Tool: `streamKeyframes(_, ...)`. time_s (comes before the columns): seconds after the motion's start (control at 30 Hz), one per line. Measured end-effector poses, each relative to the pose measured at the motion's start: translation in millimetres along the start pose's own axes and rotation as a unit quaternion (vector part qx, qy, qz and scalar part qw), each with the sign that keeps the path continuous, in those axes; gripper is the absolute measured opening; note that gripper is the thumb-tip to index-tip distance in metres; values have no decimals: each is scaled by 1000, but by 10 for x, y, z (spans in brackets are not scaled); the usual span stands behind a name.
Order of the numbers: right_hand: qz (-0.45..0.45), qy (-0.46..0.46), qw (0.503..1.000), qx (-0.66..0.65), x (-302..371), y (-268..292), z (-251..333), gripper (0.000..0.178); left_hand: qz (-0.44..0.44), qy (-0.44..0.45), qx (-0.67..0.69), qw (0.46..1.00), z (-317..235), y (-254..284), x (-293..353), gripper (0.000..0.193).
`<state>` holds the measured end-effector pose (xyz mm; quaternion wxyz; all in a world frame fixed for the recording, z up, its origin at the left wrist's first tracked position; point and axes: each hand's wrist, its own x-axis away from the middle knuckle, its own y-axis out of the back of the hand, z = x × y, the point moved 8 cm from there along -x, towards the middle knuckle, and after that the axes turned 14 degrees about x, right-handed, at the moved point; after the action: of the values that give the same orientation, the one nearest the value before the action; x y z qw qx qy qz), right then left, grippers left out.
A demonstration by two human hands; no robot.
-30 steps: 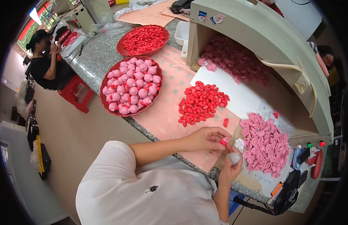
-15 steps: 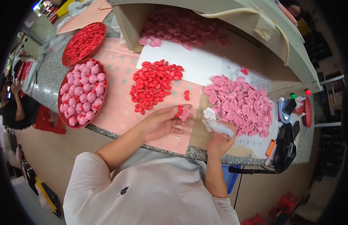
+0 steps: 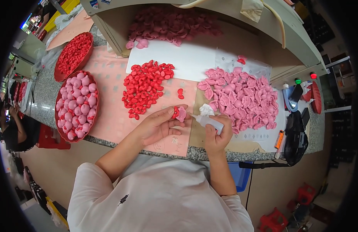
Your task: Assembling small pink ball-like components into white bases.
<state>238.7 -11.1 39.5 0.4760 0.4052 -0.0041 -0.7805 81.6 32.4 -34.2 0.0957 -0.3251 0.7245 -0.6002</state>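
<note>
Between the thumb and fingers of my left hand are a small red bow-like piece and a hollow pink shell-shaped piece, side by side. My right hand is wrapped round a small translucent squeeze bottle. Its thin nozzle points left, with the tip close to the pink piece; whether they touch I cannot tell. A crumpled white tissue lies just beyond the bottle. Farther off are a heap of red pieces and a heap of pink shells.
At the left stand a red bowl of pink balls with red bits and a red bowl of red pieces. A grey cabinet shelters more pink shells. A black bag and an orange lighter lie right.
My right hand has turned the bottle and brought its nozzle out from the tissue toward the pink piece. My left hand still holds both pieces. The whole view has shifted slightly.
</note>
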Motion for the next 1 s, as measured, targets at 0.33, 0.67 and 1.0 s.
streamKeyframes(0.33,2,6,1000,18,44,4,-77,20,-8,4,4,1000,74,27,-62,50)
streamKeyframes(0.67,6,7,1000,17,51,-8,-47,21,-15,1,1,1000,67,25,-39,50)
streamKeyframes(1.0,11,-4,1000,16,46,-30,-48,20,-19,5,-11,1000,65,34,-39,49)
